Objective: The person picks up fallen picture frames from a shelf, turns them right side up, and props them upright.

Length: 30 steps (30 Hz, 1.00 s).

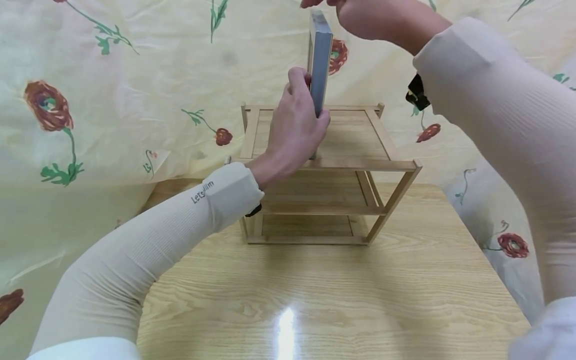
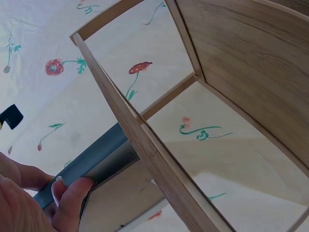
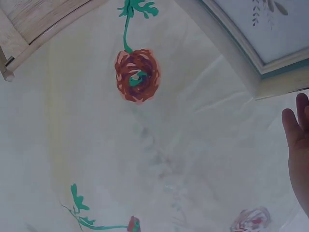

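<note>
A picture frame point(image 1: 320, 65) with a blue-grey edge stands upright, nearly edge-on to the head view, over the top tier of a wooden rack point(image 1: 355, 137). My left hand point(image 1: 294, 120) grips its near side, thumb on one face and fingers on the other. From the left wrist view, the thumb presses on the blue-grey frame point(image 2: 96, 157) beside the rack's rail. My right hand point(image 1: 373, 17) is raised at the frame's top, partly cut off by the view. In the right wrist view, extended fingers point(image 3: 291, 126) are just below a frame corner, with a leaf-patterned picture inside.
The three-tier rack stands on a light wood table point(image 1: 342, 295), towards its far edge. Behind and beside it hangs a pale cloth point(image 1: 171, 60) printed with red flowers. Black wrist devices point(image 1: 417, 93) show at both cuffs.
</note>
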{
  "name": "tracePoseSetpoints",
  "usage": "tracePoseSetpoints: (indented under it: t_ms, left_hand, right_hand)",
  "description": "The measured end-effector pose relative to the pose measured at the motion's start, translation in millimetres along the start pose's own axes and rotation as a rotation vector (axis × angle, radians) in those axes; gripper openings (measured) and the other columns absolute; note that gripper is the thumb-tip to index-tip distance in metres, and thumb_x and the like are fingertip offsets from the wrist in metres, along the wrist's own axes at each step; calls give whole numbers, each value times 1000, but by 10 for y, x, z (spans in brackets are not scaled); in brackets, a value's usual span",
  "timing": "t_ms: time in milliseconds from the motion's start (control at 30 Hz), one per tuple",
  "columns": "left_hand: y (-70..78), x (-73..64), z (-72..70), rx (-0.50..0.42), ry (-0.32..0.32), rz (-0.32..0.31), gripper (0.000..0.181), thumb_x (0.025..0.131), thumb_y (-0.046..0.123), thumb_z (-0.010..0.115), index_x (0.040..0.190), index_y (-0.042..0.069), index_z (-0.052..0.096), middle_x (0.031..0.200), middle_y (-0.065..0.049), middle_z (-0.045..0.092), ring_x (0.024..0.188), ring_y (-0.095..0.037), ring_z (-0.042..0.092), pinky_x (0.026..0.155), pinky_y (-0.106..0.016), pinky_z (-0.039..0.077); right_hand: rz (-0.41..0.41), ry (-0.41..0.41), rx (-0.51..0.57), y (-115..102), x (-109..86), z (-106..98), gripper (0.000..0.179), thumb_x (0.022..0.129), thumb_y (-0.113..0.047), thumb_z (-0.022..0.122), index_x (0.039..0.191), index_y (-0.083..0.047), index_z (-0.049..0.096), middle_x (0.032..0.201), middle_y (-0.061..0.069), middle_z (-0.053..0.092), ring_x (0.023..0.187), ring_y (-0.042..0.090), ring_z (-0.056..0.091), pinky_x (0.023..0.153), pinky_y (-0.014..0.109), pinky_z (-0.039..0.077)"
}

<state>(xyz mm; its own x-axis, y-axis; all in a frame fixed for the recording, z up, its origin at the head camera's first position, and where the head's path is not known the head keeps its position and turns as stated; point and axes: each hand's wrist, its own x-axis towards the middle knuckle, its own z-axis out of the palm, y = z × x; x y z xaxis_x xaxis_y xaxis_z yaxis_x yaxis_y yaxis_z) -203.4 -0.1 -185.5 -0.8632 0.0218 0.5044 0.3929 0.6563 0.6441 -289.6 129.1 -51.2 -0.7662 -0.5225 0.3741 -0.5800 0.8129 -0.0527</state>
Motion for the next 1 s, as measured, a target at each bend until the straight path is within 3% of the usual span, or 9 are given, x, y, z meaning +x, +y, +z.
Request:
tracePoseSetpoints:
  t_ms: [100,167,300,567,767,900,1000]
  left_hand:
    - [-2,5,-5,1,-2,0,49,92,13,61,131,10,31,117,-6,56,87,-17,60,71,-26,50]
    - [-4,5,-10,3,-6,-1,49,93,13,61,131,10,31,118,-6,56,88,-17,60,72,-26,50]
    - [-8,1,-17,11,-20,-6,50,93,16,61,132,12,30,117,-6,55,89,-17,59,72,-26,50]
    - [-6,-4,-48,11,-28,3,52,93,18,63,132,12,29,118,-6,55,93,-16,59,77,-26,50]
    - [-11,-7,-94,-9,-41,3,54,93,21,64,133,12,28,120,-6,56,95,-15,59,80,-25,49]
    - [-16,-15,-185,24,-112,-1,60,93,31,63,138,16,26,113,-5,57,89,-15,59,73,-27,50]
    - [-37,5,-349,38,-211,-1,70,92,42,63,145,22,23,107,-2,56,85,-16,57,69,-28,48]
  right_hand:
    - [-40,-5,108,-49,-50,43,50,97,-1,31,127,-24,63,135,-2,53,117,17,48,91,18,45]
    - [-47,-15,206,-67,-77,84,51,90,9,35,120,-16,67,129,-2,54,121,17,48,105,25,41]
    - [-47,-29,326,-62,-116,144,53,79,20,37,110,-9,69,121,-5,51,128,17,41,111,33,36]
    - [-151,-8,342,-35,-78,133,49,78,21,35,106,-2,68,110,-6,55,112,12,42,112,32,34]
    - [-179,-14,337,-48,-54,129,49,79,21,36,107,-2,69,110,-5,55,110,12,43,111,33,35]
    - [-182,-11,316,-41,-71,129,48,81,20,36,107,-2,69,111,-5,54,109,11,42,110,32,37]
    - [-183,3,294,-17,-99,129,48,82,19,35,107,-2,70,110,-6,53,108,11,43,109,31,38]
